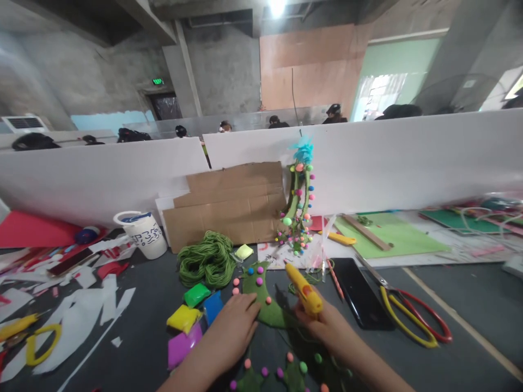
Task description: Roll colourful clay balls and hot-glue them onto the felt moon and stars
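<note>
A crescent of green felt [269, 314] lies on the dark table, with small blue, purple and coral balls on it. My left hand [241, 316] grips its left edge, fingers together and bent over the felt. In my right hand [316, 321] is a yellow hot glue gun [304, 291], its nozzle pointing up and left above the felt's right side. Several loose coral balls [236, 282] sit near my left fingers. Closer to me lie more green felt pieces [294, 375] edged with coloured balls, partly out of view.
Green yarn [206, 258] and coloured clay packets [183, 318] lie left. A white cup [145, 234] stands behind paper scraps [85, 316]. Right are a black phone [363, 294] and scissors [408, 313]. A decorated green felt stand [300, 207] rises before a white partition [388, 163].
</note>
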